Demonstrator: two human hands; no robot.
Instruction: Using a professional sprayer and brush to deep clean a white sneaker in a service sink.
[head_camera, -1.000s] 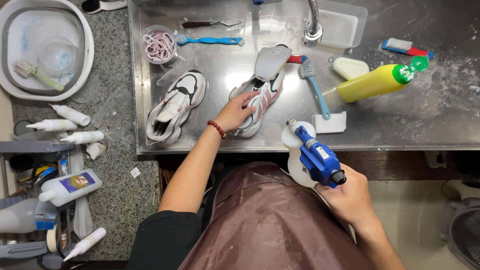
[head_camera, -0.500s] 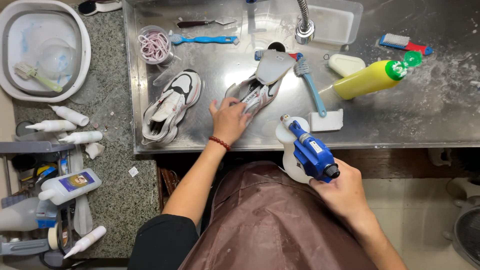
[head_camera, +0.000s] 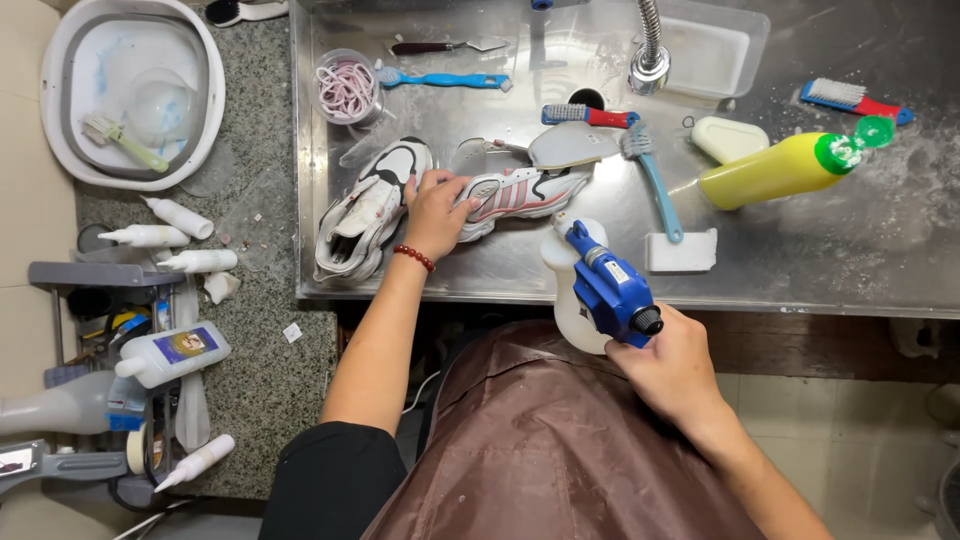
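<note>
My left hand grips the heel end of a white sneaker with pink stripes that lies on its side in the steel sink. A grey insole rests just beyond that shoe. A second white and black sneaker lies to the left of my hand. My right hand holds a blue and white spray bottle over the sink's front edge, nozzle toward the striped shoe.
In the sink lie a yellow bottle with a green cap, several brushes, a white soap bar, a white sponge, a cup of laces and a clear tub. A white basin and small bottles sit on the granite counter at left.
My left hand turned the striped sneaker from pointing away to lying sideways across the sink, and slid left toward the other shoe. The spray bottle stayed near the front edge.
</note>
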